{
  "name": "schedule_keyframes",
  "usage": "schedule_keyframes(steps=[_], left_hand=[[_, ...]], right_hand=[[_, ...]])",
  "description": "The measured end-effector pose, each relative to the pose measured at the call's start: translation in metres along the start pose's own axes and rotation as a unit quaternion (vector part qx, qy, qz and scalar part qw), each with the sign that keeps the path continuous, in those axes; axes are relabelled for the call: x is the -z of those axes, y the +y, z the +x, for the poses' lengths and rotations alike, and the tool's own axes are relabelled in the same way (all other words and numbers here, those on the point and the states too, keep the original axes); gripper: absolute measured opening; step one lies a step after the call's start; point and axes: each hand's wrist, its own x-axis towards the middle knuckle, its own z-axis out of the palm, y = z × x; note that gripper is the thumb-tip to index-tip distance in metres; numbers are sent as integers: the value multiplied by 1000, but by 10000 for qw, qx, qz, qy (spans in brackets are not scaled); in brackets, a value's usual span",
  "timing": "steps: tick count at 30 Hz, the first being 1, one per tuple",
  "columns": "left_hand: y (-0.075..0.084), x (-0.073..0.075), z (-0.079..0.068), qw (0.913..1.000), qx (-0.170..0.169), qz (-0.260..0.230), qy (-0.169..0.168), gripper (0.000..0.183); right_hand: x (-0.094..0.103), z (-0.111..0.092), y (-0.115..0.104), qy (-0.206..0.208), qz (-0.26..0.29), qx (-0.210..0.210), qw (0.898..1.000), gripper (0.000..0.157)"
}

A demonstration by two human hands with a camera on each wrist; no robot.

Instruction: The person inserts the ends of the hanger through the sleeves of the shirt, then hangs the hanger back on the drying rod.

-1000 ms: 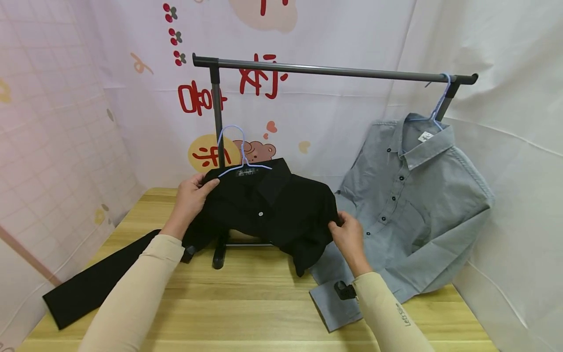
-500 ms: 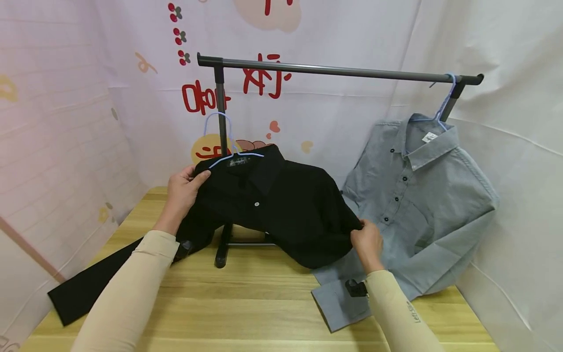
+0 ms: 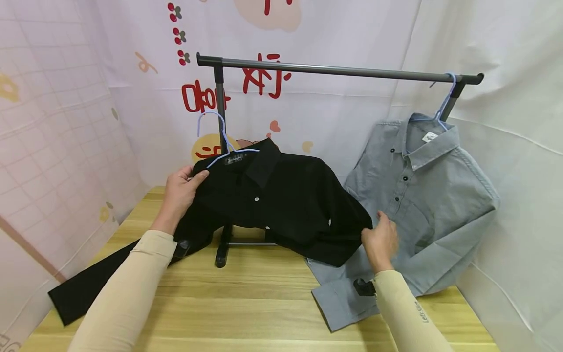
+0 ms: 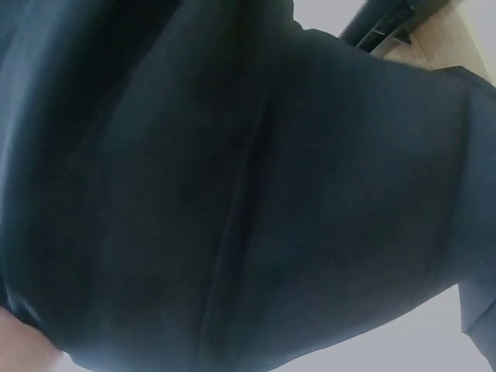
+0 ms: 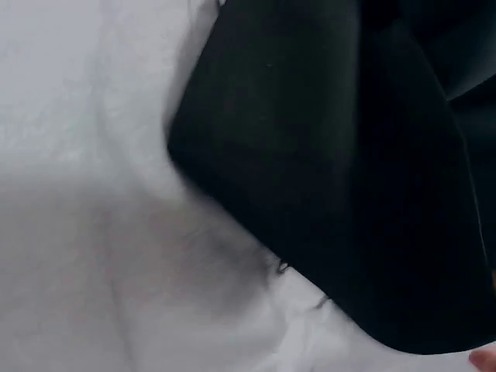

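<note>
A black shirt [image 3: 294, 195] with a collar and white buttons is held up in front of the rack, a light blue hanger [image 3: 226, 142] in its neck. The hanger's hook stands free of the rail. My left hand [image 3: 178, 198] pinches the shirt at the shoulder near one hanger arm. My right hand [image 3: 380, 240] grips the cloth at the far right and draws it sideways; its fingertips are hidden. Black cloth [image 4: 232, 194] fills most of the left wrist view. In the right wrist view the shirt's fabric [image 5: 310, 170] hangs with a fold.
A dark metal rack [image 3: 330, 71] stands on the wooden table [image 3: 220, 313]. On its right end hangs a grey-blue shirt [image 3: 422, 181] on another blue hanger [image 3: 443, 105], one cuff [image 3: 340, 305] lying on the table. A black sleeve [image 3: 88, 288] trails off to the left.
My right hand has moved right, stretching the black shirt wider. The left hand has gone slightly up and left, and the hanger has risen and tilted with it.
</note>
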Motion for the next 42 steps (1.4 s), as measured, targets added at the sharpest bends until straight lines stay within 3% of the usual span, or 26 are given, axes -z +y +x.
schedule_keyframes(steps=[5, 9, 13, 16, 20, 25, 27, 30, 33, 35, 37, 42], left_hand=[[-5, -6, -1, 9982, -153, 267, -517, 38], [-8, -10, -2, 9953, -165, 305, -909, 35], [-9, -15, -4, 9919, -142, 239, -1237, 32], [-10, -19, -6, 9889, -128, 350, -1436, 30], [-9, -21, -9, 9872, -59, 438, -1533, 32], [-11, -20, -11, 9904, -3, 468, -1298, 34], [-13, -19, -11, 9922, 3, 589, -1101, 34], [-16, -20, -11, 9926, -20, 914, -794, 34], [-16, -23, -12, 9922, -41, 1121, -547, 35], [-15, -26, -12, 9924, -61, 1130, -475, 36], [-15, -29, -13, 9929, -94, 1088, -481, 36], [-15, -32, -14, 9916, -208, 948, -853, 33]], right_hand=[[-2, -4, -27, -308, 507, 1269, 9901, 73], [0, -10, -50, -154, 1143, 2240, 9677, 58], [2, -12, -68, -144, 1115, 3149, 9425, 44], [3, -12, -78, -468, 939, 3477, 9317, 43], [3, -12, -82, -1093, 796, 3318, 9336, 41], [3, -12, -78, -1568, 1035, 2467, 9507, 37], [2, -12, -75, -1485, 1148, 2124, 9590, 36], [1, -13, -71, -1033, 1292, 1836, 9690, 30], [-2, -15, -68, -450, 1337, 1794, 9736, 24], [-4, -16, -67, -316, 1298, 1787, 9748, 23], [-6, -17, -67, -434, 1171, 1710, 9773, 28], [-6, -17, -67, -1102, 785, 1810, 9741, 68]])
